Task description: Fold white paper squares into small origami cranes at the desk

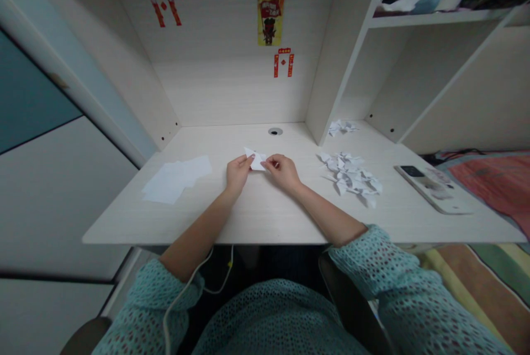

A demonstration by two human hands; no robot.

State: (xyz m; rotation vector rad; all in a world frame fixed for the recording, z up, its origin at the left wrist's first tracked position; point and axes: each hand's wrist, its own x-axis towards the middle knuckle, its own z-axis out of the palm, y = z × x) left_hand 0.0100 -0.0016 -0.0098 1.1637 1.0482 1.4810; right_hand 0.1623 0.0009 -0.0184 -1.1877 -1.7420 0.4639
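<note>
Over the middle of the white desk (265,211), a small folded piece of white paper (257,162) is held between both hands. My left hand (238,173) pinches its left side, thumb on top. The fingers of my right hand (284,171) are closed on its right edge. Part of the paper is hidden behind the fingers, so its full shape does not show. To the left lies a spread stack of flat white paper sheets (176,178). On the right is a pile of folded white paper pieces (350,173).
More folded papers (343,127) lie farther back beside the upright shelf panel (351,51). A phone (433,189) rests at the desk's right. A round cable hole (275,131) is near the back wall. A white cable (171,305) hangs over my left sleeve.
</note>
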